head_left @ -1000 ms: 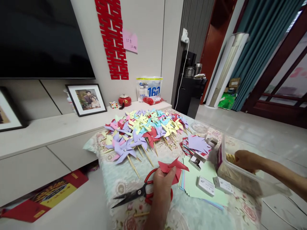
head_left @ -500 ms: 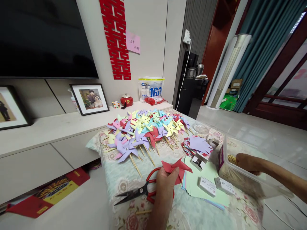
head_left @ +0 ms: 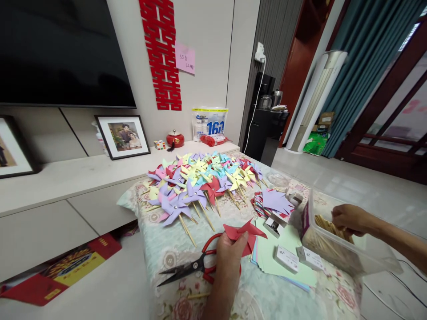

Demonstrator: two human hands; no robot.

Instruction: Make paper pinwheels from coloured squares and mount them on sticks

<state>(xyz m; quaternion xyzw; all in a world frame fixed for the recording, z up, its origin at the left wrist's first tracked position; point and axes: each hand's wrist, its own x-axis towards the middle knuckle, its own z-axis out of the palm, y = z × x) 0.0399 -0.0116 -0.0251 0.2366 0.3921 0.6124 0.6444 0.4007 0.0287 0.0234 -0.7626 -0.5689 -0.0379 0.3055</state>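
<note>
My left hand point(head_left: 230, 249) is closed on a red paper pinwheel point(head_left: 245, 235), its corners folded in under my thumb. Beneath that wrist lie scissors point(head_left: 195, 266) with red handles and dark, parted blades. My right hand point(head_left: 352, 218) reaches into a clear plastic box point(head_left: 333, 253) at the right. Its fingers are curled down on a bundle of thin wooden sticks point(head_left: 327, 226); whether a stick is pinched between them is hidden. Finished pinwheels on sticks, such as a purple pinwheel point(head_left: 175, 208), lie heaped beyond my left hand.
Cut paper pieces point(head_left: 276, 202), an opened small box point(head_left: 275, 224) and two small white boxes point(head_left: 287, 258) lie between my hands, partly on green paper sheets point(head_left: 267, 258). A flowered cloth point(head_left: 173, 235) covers the table. Behind stands a white cabinet point(head_left: 100, 173).
My right hand has risen a little in the plastic box, uncovering more of the sticks. My left hand keeps its hold on the red pinwheel. The view has shifted slightly.
</note>
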